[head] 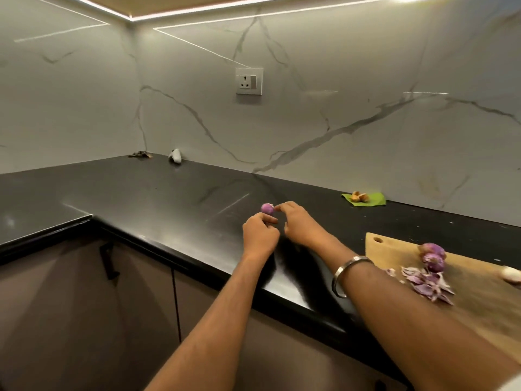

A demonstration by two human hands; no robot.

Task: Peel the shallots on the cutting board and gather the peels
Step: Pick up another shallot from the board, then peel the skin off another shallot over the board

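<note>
Your left hand (260, 235) and right hand (298, 224) were both out over the black countertop (158, 198), well left of the cutting board (479, 294). You held one purple shallot (267, 208) up between them. Left fingers were curled and pinching it from below; right fingertips (279, 207) touched its right side, pinching at the skin there as far as the blur allows. So both grips were narrow, on the shallot. A metal bangle (348, 275) sat on your right wrist.

On the wooden board at the right: a small cluster of unpeeled purple shallots (432, 256) near the board's far side, touching one another. Just in front of them lay a loose pile of purple peels (428, 283), spread on the board. A pale peeled piece (511, 275) sat at the right frame edge, cut off, can't tell what exactly.

Farther back on the counter, against the marble wall (338, 122), a green leaf (366, 198) with something brownish on it. A white object (175, 156) and a dark small item (139, 155) lay near the corner. A wall socket (249, 81) was mounted on the wall above your hands.
</note>
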